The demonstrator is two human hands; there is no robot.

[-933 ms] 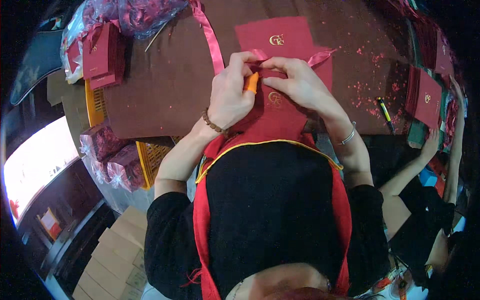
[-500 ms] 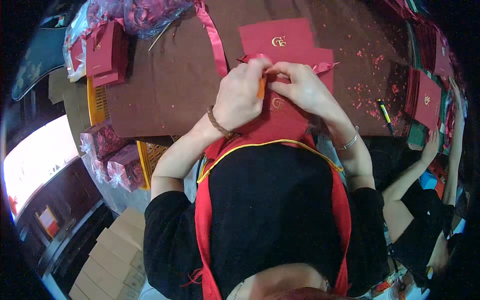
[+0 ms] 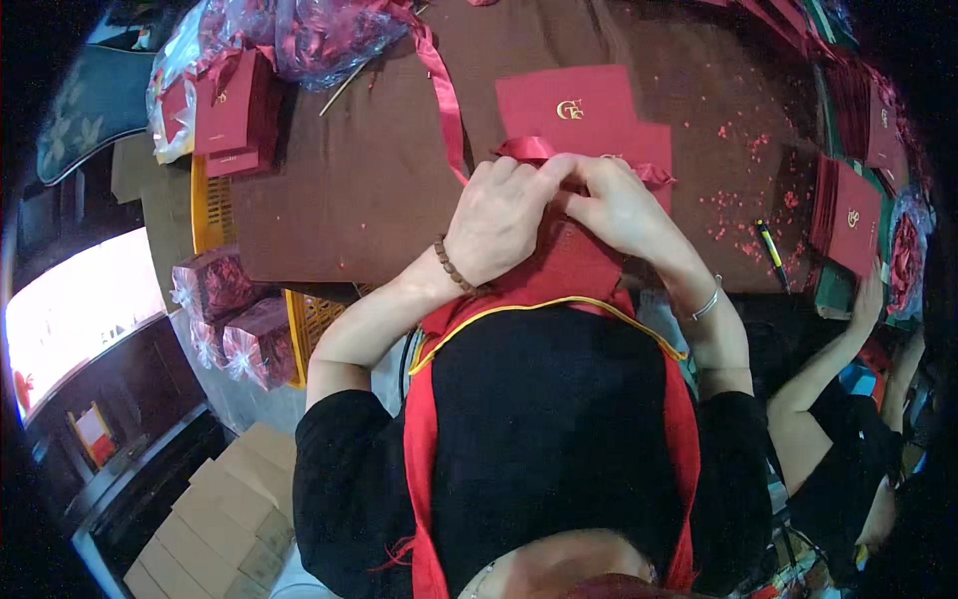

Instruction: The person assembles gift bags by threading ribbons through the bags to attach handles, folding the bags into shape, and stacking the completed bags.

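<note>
Above the front edge of the table, my left hand [image 3: 496, 220] and my right hand [image 3: 617, 208] meet, fingers closed and pinched together on a glossy pink-red ribbon [image 3: 526, 150]. A long ribbon strip [image 3: 436, 75] runs from the top of the table down to my left hand. One ribbon end [image 3: 651, 174] sticks out beyond my right fingers. Just past my hands lie flat red paper bags or folders [image 3: 566, 95] with gold print, overlapping. My fingers hide the spot where the ribbon is gripped.
Red petal scraps [image 3: 743, 205] and a yellow-black pen [image 3: 771, 252] lie to the right. Red bags [image 3: 235, 110] stand at the far left beside clear plastic-wrapped bundles [image 3: 329, 35]. Stacked red bags [image 3: 853, 215] sit at the right, with a co-worker's hand [image 3: 870, 295] touching them.
My hands have drawn closer together at the ribbon. An orange piece that showed by my left fingers is now out of sight. The whole view has shifted slightly.
</note>
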